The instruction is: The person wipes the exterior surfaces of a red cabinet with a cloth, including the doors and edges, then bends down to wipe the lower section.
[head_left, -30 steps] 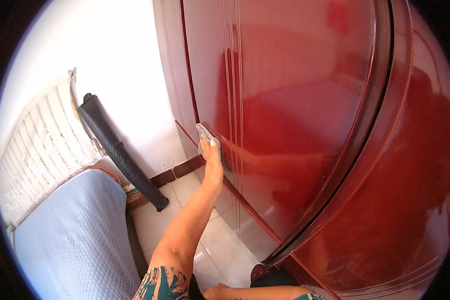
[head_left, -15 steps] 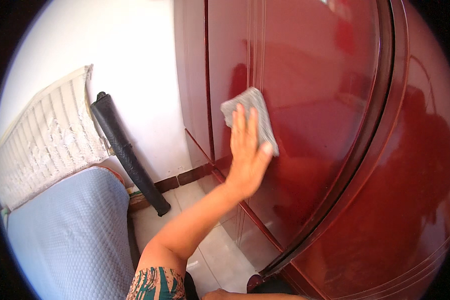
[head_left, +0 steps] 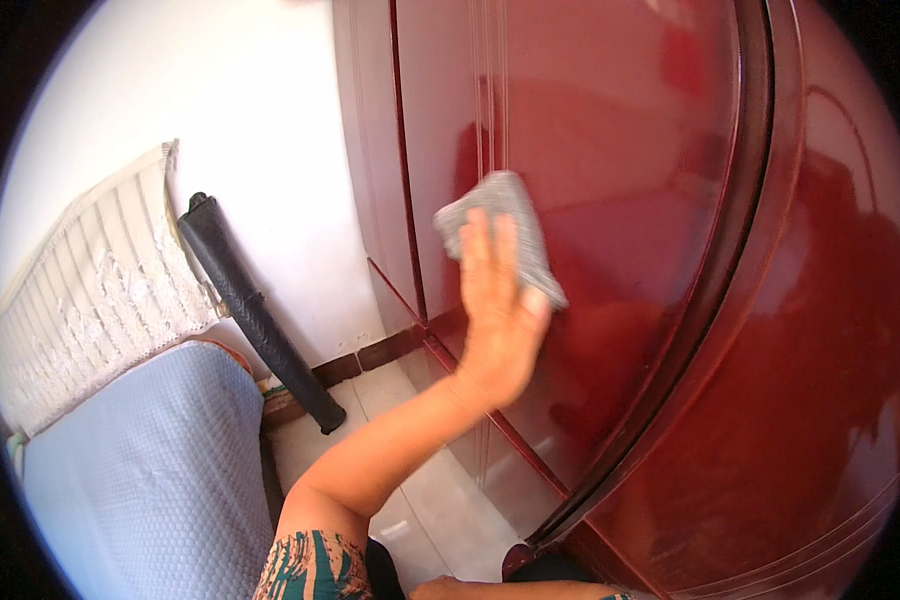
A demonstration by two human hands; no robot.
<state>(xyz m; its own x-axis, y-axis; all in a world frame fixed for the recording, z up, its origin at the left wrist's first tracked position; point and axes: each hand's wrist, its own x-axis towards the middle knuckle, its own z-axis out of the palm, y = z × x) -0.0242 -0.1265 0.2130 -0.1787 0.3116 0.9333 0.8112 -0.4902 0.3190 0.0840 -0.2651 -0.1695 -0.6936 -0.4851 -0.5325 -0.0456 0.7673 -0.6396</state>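
Observation:
A grey cloth [head_left: 521, 222] lies against the glossy dark red wardrobe door [head_left: 620, 270]. My left hand [head_left: 495, 310] holds it there with the palm, its fingers stretched upward over the cloth and the thumb at its lower right edge. The hand is slightly blurred, and its palm is hidden. At the bottom edge of the view, my right hand [head_left: 432, 589] shows only in part, low in front of my body. Its fingers are cut off, so I cannot see whether it holds anything.
A bed with a light blue quilted cover [head_left: 150, 470] stands at the left, a striped lace-edged cloth [head_left: 90, 250] over its headboard. A long black roll [head_left: 260, 315] leans against the white wall [head_left: 270, 150]. Pale floor tiles [head_left: 430, 510] lie between bed and wardrobe.
My left hand and the cloth stay at nearly the same part of the door, with the hand a little lower against the cloth. The whole view has shifted slightly.

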